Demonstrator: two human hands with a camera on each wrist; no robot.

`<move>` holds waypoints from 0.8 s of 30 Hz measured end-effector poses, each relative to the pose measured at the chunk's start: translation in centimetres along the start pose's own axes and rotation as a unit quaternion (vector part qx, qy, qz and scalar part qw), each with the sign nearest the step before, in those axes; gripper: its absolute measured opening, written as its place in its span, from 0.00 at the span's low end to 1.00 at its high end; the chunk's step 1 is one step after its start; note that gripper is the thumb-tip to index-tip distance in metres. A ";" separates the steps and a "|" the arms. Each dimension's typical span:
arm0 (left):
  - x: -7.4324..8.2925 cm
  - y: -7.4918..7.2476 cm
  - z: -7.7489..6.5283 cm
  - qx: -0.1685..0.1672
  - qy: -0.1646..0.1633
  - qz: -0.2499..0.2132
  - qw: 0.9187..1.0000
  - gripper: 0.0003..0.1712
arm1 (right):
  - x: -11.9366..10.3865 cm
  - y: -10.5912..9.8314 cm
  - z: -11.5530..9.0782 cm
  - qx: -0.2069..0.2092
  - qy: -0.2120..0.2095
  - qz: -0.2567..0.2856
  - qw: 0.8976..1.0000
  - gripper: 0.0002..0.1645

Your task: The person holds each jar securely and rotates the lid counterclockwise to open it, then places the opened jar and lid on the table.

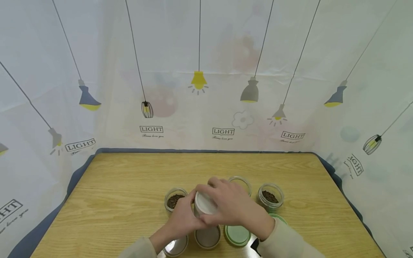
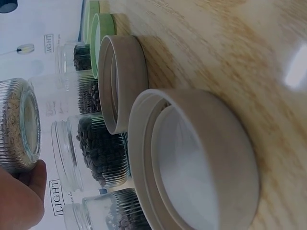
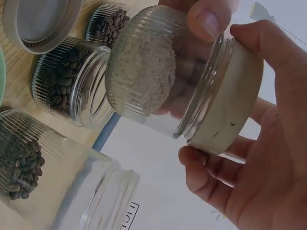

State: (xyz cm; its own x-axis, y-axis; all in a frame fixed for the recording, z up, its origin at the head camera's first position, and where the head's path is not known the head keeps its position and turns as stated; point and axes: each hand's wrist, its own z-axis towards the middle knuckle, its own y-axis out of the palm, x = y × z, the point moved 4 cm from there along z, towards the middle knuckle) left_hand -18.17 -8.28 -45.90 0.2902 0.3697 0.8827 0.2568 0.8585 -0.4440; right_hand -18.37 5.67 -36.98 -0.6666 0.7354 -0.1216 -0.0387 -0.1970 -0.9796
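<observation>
Between both hands, above the table, is a ribbed glass jar (image 3: 141, 72) partly filled with pale, grainy flakes, tilted in the head view. My left hand (image 1: 186, 218) grips its glass body. My right hand (image 1: 230, 200) holds the beige lid (image 3: 230, 98) at the jar's mouth, thumb on one side and fingers on the other. Whether the lid is screwed tight I cannot tell. In the left wrist view the jar's base (image 2: 31, 127) faces the lids on the table. Close behind the hands stands an open jar of dark beans (image 1: 175, 200).
More open glass jars stand beyond the hands, including one with brown beans (image 1: 270, 196) at right and one partly hidden (image 1: 241, 182). Two beige lids (image 2: 235, 143) and two green lids (image 1: 237, 234) lie nearer me. A printed curtain (image 1: 200, 107) surrounds the wooden table (image 1: 122, 182).
</observation>
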 end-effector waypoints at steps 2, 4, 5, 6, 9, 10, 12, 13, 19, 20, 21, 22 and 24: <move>0.2 -0.1 0.0 -0.003 0.001 -0.006 1.000 0.46 | 0.0 -0.2 0.0 0.006 -0.015 0.007 1.000 0.35; 0.2 -0.1 -0.1 -0.006 0.002 -0.011 1.000 0.45 | 0.1 -0.2 0.0 0.006 -0.027 0.011 1.000 0.35; 0.3 -0.1 -0.1 -0.007 0.002 -0.012 1.000 0.44 | 0.1 -0.2 0.0 0.004 -0.033 0.013 0.999 0.34; 0.3 -0.1 -0.1 -0.008 0.001 -0.015 1.000 0.44 | 0.1 -0.2 0.0 0.000 -0.038 0.014 0.999 0.34; 0.3 -0.1 -0.2 -0.011 -0.002 -0.016 1.000 0.43 | 0.2 -0.2 -0.1 -0.020 -0.052 0.021 0.998 0.36; 0.2 -0.1 -0.2 -0.011 -0.005 -0.016 1.000 0.43 | 0.3 -0.2 -0.1 -0.029 -0.056 0.026 0.998 0.37; 0.2 0.0 -0.2 -0.012 -0.006 -0.013 1.000 0.43 | 0.4 -0.3 -0.2 -0.046 -0.061 0.034 0.996 0.39; 0.2 0.0 -0.2 -0.011 -0.005 -0.009 1.000 0.44 | 0.4 -0.4 -0.2 -0.052 -0.064 0.040 0.996 0.40; 0.1 -0.1 -0.2 -0.009 0.006 -0.005 1.000 0.44 | 0.6 -0.8 -0.4 -0.033 -0.034 0.026 0.999 0.50; 0.1 0.0 -0.2 -0.009 0.008 -0.006 1.000 0.44 | 0.6 -0.8 -0.5 -0.024 -0.019 0.014 0.999 0.52; 0.1 0.0 -0.1 -0.009 0.014 -0.008 1.000 0.45 | 0.5 -0.8 -0.5 -0.015 -0.005 -0.002 1.000 0.54; 0.2 0.0 -0.1 -0.008 0.019 -0.009 1.000 0.45 | 0.4 -0.7 -0.5 -0.009 0.009 -0.018 1.000 0.55; 0.2 -0.1 -0.1 -0.001 0.026 -0.003 1.000 0.45 | 0.2 -0.5 -0.6 -0.007 0.032 -0.051 0.998 0.58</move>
State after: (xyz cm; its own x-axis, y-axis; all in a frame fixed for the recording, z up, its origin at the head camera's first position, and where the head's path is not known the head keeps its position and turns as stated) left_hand -18.06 -8.29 -45.74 0.3364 0.3449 0.8763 0.2600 0.8604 -0.4384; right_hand -18.06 6.31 -36.63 -0.6107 0.7912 -0.0306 -0.0938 -0.1106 -0.9894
